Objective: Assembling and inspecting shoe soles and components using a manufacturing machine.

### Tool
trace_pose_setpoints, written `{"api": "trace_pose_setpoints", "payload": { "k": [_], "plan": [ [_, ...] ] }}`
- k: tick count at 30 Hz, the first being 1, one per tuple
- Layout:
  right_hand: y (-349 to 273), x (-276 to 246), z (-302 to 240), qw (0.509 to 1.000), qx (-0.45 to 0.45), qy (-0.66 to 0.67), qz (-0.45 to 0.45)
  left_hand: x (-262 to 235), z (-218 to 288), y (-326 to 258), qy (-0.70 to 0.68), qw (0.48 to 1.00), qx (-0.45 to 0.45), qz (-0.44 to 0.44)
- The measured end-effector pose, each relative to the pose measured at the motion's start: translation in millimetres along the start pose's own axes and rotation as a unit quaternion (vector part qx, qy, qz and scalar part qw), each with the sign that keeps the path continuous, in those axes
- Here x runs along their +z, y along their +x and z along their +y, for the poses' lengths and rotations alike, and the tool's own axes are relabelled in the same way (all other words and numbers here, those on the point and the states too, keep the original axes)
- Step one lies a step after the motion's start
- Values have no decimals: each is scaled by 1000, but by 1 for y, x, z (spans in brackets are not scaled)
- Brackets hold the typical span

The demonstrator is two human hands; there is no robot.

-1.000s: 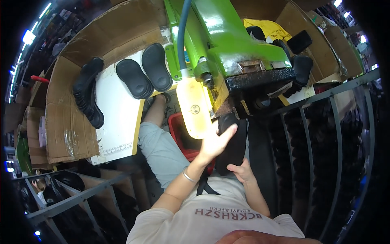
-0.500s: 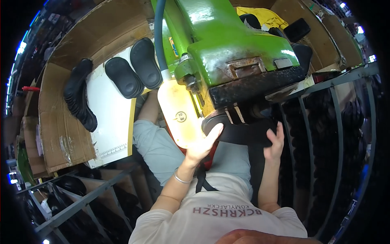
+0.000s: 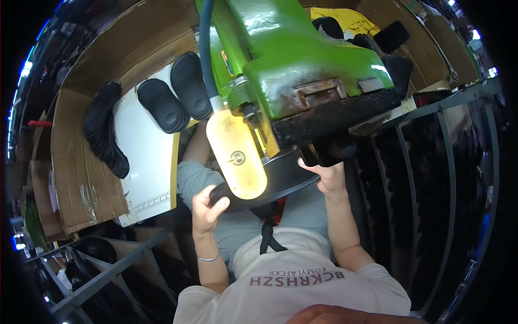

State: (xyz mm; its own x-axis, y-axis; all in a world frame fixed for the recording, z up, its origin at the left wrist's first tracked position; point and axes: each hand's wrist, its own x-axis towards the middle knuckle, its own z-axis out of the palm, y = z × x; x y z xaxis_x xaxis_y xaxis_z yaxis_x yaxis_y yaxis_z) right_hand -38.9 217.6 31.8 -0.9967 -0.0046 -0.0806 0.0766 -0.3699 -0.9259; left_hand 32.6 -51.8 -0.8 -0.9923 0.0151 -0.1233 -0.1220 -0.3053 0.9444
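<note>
At far left, one grey metal rack [image 3: 108,272] stands low, below one brown cardboard box wall [image 3: 86,189]. Inside the wall is one white table [image 3: 148,156] with a yellow edge. Three groups of black pieces are here: one curved, leaning row [image 3: 102,135] at the left, then two flat stacks, a nearer stack [image 3: 162,105] and a farther stack [image 3: 191,86]; the pieces within each are too tightly layered to count.

Next comes the left hand [image 3: 208,210], its forearm rising almost upright, one silver bangle [image 3: 208,258] at the wrist. It pinches the left end of one black sole [image 3: 288,181], thumb on top, fingers mostly hidden. The sole lies slantwise above the lap, below the head of one green machine [image 3: 318,65], partly covered by one glowing yellow lamp [image 3: 237,156]. Whether it touches the machine is unclear.

The right hand [image 3: 330,177] grips the sole's right end, thumb pointing left, forearm leaning slightly left. Farther right are one yellow cloth [image 3: 345,20] and one barred metal rail [image 3: 448,110].
</note>
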Motion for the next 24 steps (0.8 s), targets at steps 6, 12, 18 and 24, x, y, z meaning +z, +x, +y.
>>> {"api": "trace_pose_setpoints", "payload": {
  "k": [6, 12, 18, 24],
  "plan": [
    [10, 28, -3, 991, -53, -96, -76, 47, 5, 25, 183, 975, 25, -126],
    [-44, -1, 35, 992, 44, -101, -67, 88, -41, 44, 212, 968, 128, 29],
    [-120, -90, 53, 977, 176, -96, -67, 100, -34, 24, 37, 993, 97, 59],
    [-63, -99, -20, 988, 11, -32, 149, 116, -26, 32, -43, 998, 46, 3]
  ]
}}
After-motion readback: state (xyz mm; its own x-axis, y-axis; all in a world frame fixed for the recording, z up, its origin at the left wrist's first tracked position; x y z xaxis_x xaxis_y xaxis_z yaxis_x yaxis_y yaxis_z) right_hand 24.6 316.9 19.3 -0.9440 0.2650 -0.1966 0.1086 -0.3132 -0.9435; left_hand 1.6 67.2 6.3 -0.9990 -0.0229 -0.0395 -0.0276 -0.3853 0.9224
